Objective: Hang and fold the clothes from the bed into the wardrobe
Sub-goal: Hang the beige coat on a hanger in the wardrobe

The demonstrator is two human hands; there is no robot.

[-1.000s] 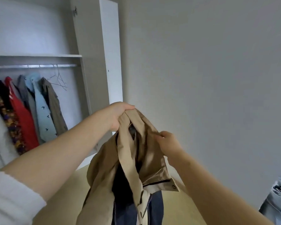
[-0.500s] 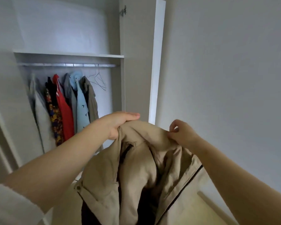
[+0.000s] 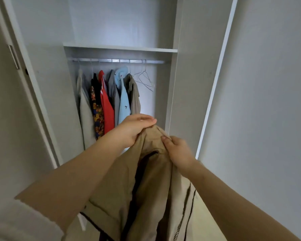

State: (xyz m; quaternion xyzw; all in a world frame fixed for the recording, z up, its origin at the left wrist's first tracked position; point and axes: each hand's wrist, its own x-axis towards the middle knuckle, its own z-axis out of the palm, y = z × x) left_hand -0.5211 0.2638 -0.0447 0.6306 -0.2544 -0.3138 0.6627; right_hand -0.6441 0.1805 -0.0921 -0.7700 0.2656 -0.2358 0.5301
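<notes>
A beige zip jacket [image 3: 151, 185] with a dark lining hangs from both my hands in front of the open wardrobe [image 3: 122, 47]. My left hand [image 3: 134, 129] grips its top at the collar from the left. My right hand [image 3: 177, 150] pinches the fabric just to the right of that, fingers curled on the cloth. The jacket's lower part runs out of the frame. Whether a hanger sits inside it is hidden.
The wardrobe rail [image 3: 118, 60] carries several hung garments [image 3: 108, 101] at its left and bare wire hangers [image 3: 145, 79] at its right end. An open door [image 3: 203, 84] stands on the right, another door [image 3: 10, 101] on the left. A plain wall fills the right.
My view has turned to face the wardrobe squarely and come closer. My right hand moved in toward my left along the jacket's top, bunching the collar.
</notes>
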